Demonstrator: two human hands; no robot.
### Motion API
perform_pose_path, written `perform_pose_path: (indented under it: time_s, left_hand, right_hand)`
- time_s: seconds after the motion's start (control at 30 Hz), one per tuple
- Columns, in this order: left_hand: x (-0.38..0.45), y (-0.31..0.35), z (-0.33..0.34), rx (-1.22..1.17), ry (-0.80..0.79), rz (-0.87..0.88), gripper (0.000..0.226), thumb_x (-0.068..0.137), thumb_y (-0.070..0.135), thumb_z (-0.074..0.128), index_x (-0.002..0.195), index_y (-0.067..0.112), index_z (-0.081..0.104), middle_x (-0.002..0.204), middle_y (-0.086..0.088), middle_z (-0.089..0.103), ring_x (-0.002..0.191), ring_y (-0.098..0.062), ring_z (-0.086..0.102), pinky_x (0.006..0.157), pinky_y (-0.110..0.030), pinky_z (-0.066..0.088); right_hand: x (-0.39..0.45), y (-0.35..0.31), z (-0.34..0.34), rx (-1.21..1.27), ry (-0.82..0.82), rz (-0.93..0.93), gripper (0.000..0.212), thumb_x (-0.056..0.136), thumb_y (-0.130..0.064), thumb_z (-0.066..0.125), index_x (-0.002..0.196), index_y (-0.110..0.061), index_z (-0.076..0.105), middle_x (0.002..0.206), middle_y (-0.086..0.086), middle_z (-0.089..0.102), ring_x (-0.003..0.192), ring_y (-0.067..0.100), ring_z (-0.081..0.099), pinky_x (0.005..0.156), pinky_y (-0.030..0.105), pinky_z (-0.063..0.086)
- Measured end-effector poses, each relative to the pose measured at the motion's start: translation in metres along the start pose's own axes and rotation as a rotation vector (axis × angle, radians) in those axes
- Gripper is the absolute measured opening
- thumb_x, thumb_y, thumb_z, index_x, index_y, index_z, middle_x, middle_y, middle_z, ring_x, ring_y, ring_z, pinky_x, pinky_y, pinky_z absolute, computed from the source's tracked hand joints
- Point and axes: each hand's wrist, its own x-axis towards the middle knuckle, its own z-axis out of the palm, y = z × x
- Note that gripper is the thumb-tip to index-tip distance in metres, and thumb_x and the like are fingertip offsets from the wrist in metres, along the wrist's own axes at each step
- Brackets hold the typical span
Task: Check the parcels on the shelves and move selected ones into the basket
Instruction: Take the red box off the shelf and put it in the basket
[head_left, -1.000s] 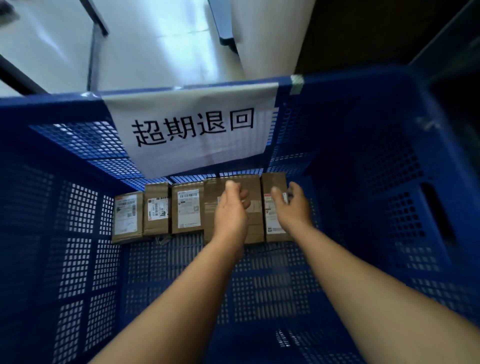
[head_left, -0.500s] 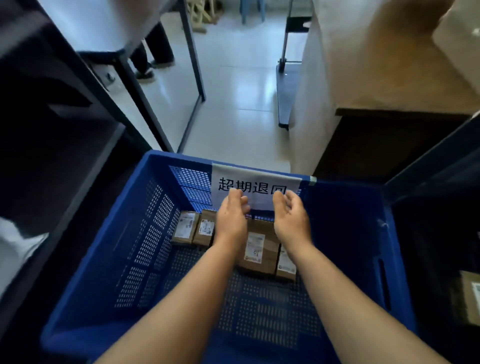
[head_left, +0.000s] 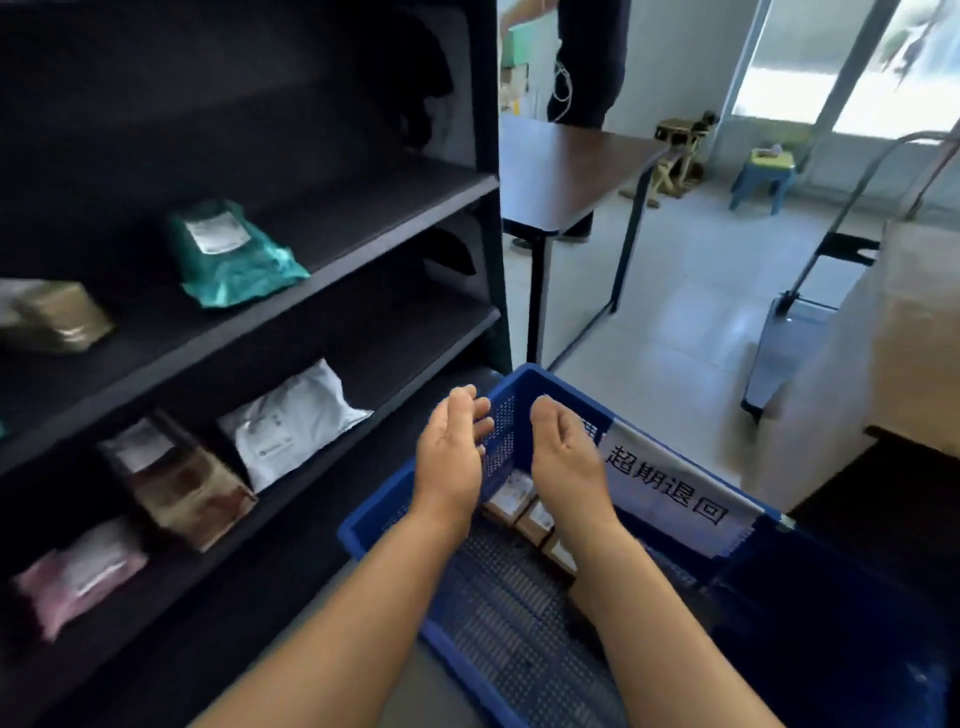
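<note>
My left hand (head_left: 453, 453) and my right hand (head_left: 563, 460) hover side by side above the blue mesh basket (head_left: 514, 644), palms facing each other, fingers loosely curled, holding nothing. Small brown boxes (head_left: 524, 506) lie in a row on the basket floor under my hands. A white paper sign (head_left: 670, 486) hangs on the basket's far wall. To the left stands a black shelf unit (head_left: 363, 218) with a teal bag (head_left: 228, 254), a white bag (head_left: 291, 421), a brown box (head_left: 176, 478), a pink parcel (head_left: 78, 571) and a tan box (head_left: 57, 317).
A dark table (head_left: 571, 166) stands behind the shelf, with a person (head_left: 587, 62) beside it. A platform trolley (head_left: 795, 332) is at the right, a blue stool (head_left: 763, 174) near the glass door. A large cardboard box (head_left: 914, 353) stands at the far right.
Both hands have risen from the boxes on the basket floor to above the basket. My view has swung up and left, bringing the shelf unit into sight.
</note>
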Motion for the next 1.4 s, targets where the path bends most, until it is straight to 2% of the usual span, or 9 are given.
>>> perform_pose_path:
  time_s: [0.13,0.33,0.47,0.6,0.73,0.87,1.03,1.3,1.4]
  left_hand:
    - [-0.019,0.026,-0.075,-0.043,0.143,0.029,0.029,0.102,0.037,0.031,0.119,0.027,0.052,0.117,0.007,0.061,0.107,-0.009,0.06,0.088,-0.027,0.045]
    - [-0.073,0.058,-0.203,-0.076,0.334,0.072,0.023,0.102,0.038,0.032,0.094,0.034,0.054,0.114,0.005,0.062,0.105,-0.011,0.06,0.099,-0.036,0.044]
    - [-0.125,0.073,-0.296,-0.12,0.475,0.117,0.025,0.102,0.037,0.033,0.098,0.027,0.056,0.112,0.005,0.062,0.104,-0.012,0.059,0.092,-0.032,0.047]
    - [-0.18,0.078,-0.382,-0.148,0.599,0.148,0.024,0.102,0.036,0.034,0.111,0.024,0.053,0.119,0.002,0.062,0.105,-0.012,0.06,0.094,-0.032,0.045]
    - [-0.234,0.082,-0.452,-0.188,0.689,0.188,0.021,0.102,0.035,0.036,0.107,0.025,0.053,0.118,0.001,0.061,0.107,-0.014,0.059,0.092,-0.031,0.044]
    - [-0.284,0.083,-0.51,-0.191,0.772,0.206,0.016,0.101,0.034,0.039,0.102,0.03,0.054,0.114,0.006,0.062,0.106,-0.011,0.06,0.096,-0.033,0.045]
    - [-0.34,0.085,-0.568,-0.174,0.88,0.231,0.019,0.101,0.038,0.037,0.091,0.036,0.053,0.112,0.008,0.061,0.107,-0.01,0.059,0.101,-0.036,0.043]
    - [-0.411,0.09,-0.641,-0.199,1.069,0.274,0.016,0.099,0.039,0.038,0.092,0.039,0.052,0.11,0.013,0.06,0.107,-0.008,0.059,0.105,-0.04,0.042]
    - [-0.43,0.088,-0.665,-0.209,1.134,0.29,0.018,0.099,0.039,0.038,0.103,0.033,0.054,0.114,0.011,0.06,0.106,-0.007,0.059,0.105,-0.041,0.042]
  right_hand:
    - [-0.036,-0.034,0.061,-0.015,-0.128,-0.072,0.032,0.1,-0.046,0.038,0.081,-0.021,0.046,0.064,-0.011,0.042,0.059,0.006,0.04,0.058,0.026,0.035]
    - [-0.122,-0.079,0.158,-0.048,-0.299,-0.154,0.039,0.101,-0.045,0.036,0.093,-0.011,0.053,0.076,-0.004,0.048,0.065,0.007,0.042,0.058,0.022,0.037]
    - [-0.198,-0.099,0.229,-0.057,-0.425,-0.208,0.041,0.102,-0.044,0.034,0.075,-0.018,0.05,0.069,-0.007,0.046,0.062,0.007,0.042,0.059,0.024,0.035]
    - [-0.277,-0.114,0.294,-0.053,-0.546,-0.204,0.04,0.1,-0.051,0.033,0.102,-0.019,0.059,0.086,-0.007,0.058,0.077,0.006,0.051,0.065,0.025,0.037]
    - [-0.355,-0.126,0.346,-0.034,-0.661,-0.238,0.039,0.102,-0.047,0.032,0.094,-0.016,0.056,0.077,-0.006,0.051,0.067,0.007,0.048,0.055,0.018,0.038]
    - [-0.422,-0.134,0.386,-0.034,-0.749,-0.297,0.053,0.102,-0.046,0.032,0.101,0.002,0.054,0.082,0.004,0.05,0.068,0.013,0.045,0.06,0.028,0.038]
    - [-0.493,-0.139,0.428,-0.038,-0.874,-0.291,0.039,0.1,-0.05,0.033,0.104,-0.019,0.056,0.088,-0.01,0.056,0.077,0.003,0.051,0.066,0.023,0.04]
    - [-0.585,-0.152,0.474,-0.048,-1.059,-0.427,0.048,0.102,-0.044,0.03,0.084,-0.003,0.048,0.081,0.005,0.044,0.071,0.014,0.041,0.063,0.034,0.033]
    - [-0.61,-0.153,0.494,-0.021,-1.138,-0.447,0.043,0.102,-0.044,0.03,0.078,-0.012,0.046,0.074,0.001,0.042,0.067,0.013,0.04,0.061,0.032,0.034]
